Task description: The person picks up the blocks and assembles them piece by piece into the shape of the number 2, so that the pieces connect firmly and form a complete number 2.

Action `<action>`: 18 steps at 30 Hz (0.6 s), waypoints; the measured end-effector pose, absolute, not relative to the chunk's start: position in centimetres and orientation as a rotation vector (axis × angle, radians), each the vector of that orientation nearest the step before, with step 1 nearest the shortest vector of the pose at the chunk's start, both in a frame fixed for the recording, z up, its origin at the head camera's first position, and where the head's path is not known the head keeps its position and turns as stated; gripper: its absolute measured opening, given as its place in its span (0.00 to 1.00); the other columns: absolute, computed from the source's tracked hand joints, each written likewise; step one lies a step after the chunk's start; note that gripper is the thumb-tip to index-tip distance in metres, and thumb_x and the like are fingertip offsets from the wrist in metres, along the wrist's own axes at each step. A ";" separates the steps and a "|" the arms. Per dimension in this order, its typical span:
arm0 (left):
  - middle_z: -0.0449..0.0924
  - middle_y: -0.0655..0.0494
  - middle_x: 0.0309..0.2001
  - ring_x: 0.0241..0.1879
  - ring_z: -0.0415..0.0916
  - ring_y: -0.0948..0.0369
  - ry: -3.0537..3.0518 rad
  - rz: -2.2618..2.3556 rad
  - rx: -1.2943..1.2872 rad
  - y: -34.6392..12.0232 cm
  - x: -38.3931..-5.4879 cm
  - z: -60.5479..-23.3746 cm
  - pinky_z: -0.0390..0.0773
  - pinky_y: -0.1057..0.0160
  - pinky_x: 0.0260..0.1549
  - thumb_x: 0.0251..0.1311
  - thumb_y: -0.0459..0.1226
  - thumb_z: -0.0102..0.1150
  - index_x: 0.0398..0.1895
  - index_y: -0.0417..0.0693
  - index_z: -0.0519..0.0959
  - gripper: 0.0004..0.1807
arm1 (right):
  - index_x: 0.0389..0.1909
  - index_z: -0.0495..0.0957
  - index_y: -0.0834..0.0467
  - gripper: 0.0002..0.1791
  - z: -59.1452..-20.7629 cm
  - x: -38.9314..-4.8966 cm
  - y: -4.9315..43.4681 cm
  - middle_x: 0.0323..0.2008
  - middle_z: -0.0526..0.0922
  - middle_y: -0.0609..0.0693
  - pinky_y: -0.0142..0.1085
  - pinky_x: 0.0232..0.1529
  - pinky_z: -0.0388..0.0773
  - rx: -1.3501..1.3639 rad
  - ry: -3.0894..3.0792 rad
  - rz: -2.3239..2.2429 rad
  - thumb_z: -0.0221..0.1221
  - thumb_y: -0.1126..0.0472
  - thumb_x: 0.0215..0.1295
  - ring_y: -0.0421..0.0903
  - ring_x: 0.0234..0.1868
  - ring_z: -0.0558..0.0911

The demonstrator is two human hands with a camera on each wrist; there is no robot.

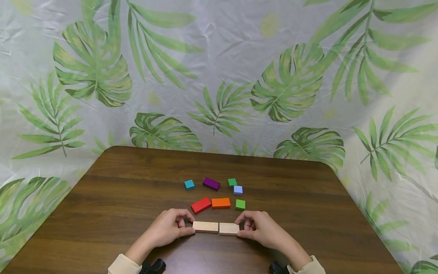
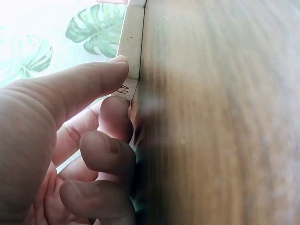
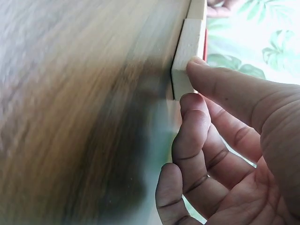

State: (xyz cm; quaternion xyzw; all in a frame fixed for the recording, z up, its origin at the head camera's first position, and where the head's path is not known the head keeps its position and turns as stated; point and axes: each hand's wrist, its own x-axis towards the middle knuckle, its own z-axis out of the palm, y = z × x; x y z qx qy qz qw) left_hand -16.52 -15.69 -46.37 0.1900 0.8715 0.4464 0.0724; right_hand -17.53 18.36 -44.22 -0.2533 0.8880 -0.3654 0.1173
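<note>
Two plain wooden blocks lie end to end on the table, with a thin dark line between them in the head view. My left hand pinches the outer end of the longer left block between thumb and fingers. My right hand holds the outer end of the shorter right block in the same way. In the left wrist view, the left thumb lies on the wooden block, which has dark printed marks on its end. In the right wrist view, the right thumb presses the paler block.
Just beyond the wooden blocks lie a red block, an orange block and a green block. Farther back are a teal block, a purple block, another green block and a light blue block on the brown table.
</note>
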 end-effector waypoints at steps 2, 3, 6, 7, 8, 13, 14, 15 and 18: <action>0.74 0.65 0.19 0.17 0.65 0.73 2.620 1.341 0.577 -15.7 -16.5 -46.3 0.64 0.69 0.21 0.60 0.44 0.79 0.40 0.55 0.86 0.11 | 0.46 0.85 0.56 0.12 -44.3 -17.5 18.2 0.25 0.76 0.40 0.26 0.27 0.70 -0.747 2.602 -1.068 0.75 0.58 0.66 0.30 0.23 0.71; 0.74 0.65 0.19 0.17 0.65 0.73 2.621 1.340 0.579 -15.7 -16.5 -46.3 0.64 0.69 0.21 0.60 0.44 0.79 0.40 0.55 0.86 0.11 | 0.46 0.85 0.56 0.12 -44.3 -17.4 18.2 0.25 0.76 0.39 0.26 0.27 0.70 -0.750 2.601 -1.069 0.75 0.58 0.66 0.30 0.23 0.71; 0.74 0.65 0.19 0.17 0.65 0.73 2.625 1.333 0.581 -15.7 -16.5 -46.3 0.64 0.69 0.21 0.60 0.44 0.79 0.40 0.55 0.86 0.11 | 0.45 0.85 0.56 0.12 -44.3 -17.4 18.1 0.25 0.76 0.39 0.27 0.27 0.70 -0.751 2.603 -1.064 0.75 0.57 0.66 0.30 0.23 0.70; 0.75 0.65 0.19 0.18 0.65 0.73 2.625 1.331 0.580 -15.7 -16.5 -46.2 0.64 0.69 0.21 0.60 0.44 0.79 0.40 0.55 0.86 0.11 | 0.45 0.85 0.56 0.12 -44.3 -17.4 18.0 0.25 0.76 0.39 0.27 0.27 0.70 -0.752 2.604 -1.063 0.75 0.57 0.66 0.30 0.23 0.70; 0.75 0.65 0.19 0.18 0.65 0.73 2.625 1.329 0.580 -15.7 -16.5 -46.2 0.64 0.69 0.21 0.60 0.44 0.79 0.40 0.55 0.86 0.11 | 0.45 0.85 0.56 0.13 -44.3 -17.3 18.0 0.25 0.76 0.39 0.27 0.27 0.70 -0.751 2.603 -1.063 0.75 0.57 0.66 0.30 0.23 0.70; 0.74 0.65 0.19 0.18 0.65 0.72 2.625 1.326 0.579 -15.7 -16.5 -46.3 0.64 0.69 0.21 0.60 0.44 0.79 0.40 0.55 0.86 0.11 | 0.45 0.84 0.56 0.13 -44.3 -17.4 18.0 0.24 0.76 0.39 0.27 0.27 0.69 -0.744 2.600 -1.057 0.75 0.56 0.66 0.30 0.23 0.70; 0.74 0.65 0.19 0.18 0.65 0.73 2.625 1.325 0.579 -15.7 -16.6 -46.3 0.64 0.69 0.21 0.60 0.44 0.79 0.40 0.55 0.86 0.11 | 0.45 0.84 0.56 0.13 -44.3 -17.4 18.0 0.24 0.76 0.40 0.27 0.26 0.69 -0.742 2.600 -1.054 0.75 0.56 0.66 0.30 0.23 0.70; 0.74 0.66 0.19 0.18 0.65 0.73 2.626 1.324 0.578 -15.7 -16.6 -46.3 0.64 0.69 0.21 0.60 0.44 0.79 0.40 0.56 0.86 0.11 | 0.45 0.84 0.56 0.13 -44.3 -17.4 18.0 0.24 0.76 0.40 0.27 0.26 0.69 -0.741 2.599 -1.052 0.75 0.56 0.66 0.30 0.23 0.70; 0.74 0.67 0.19 0.18 0.65 0.73 2.625 1.322 0.577 -15.8 -16.6 -46.4 0.64 0.70 0.21 0.60 0.44 0.79 0.40 0.56 0.86 0.11 | 0.45 0.84 0.55 0.13 -44.3 -17.4 18.0 0.24 0.76 0.40 0.27 0.26 0.68 -0.736 2.596 -1.055 0.75 0.56 0.66 0.31 0.23 0.70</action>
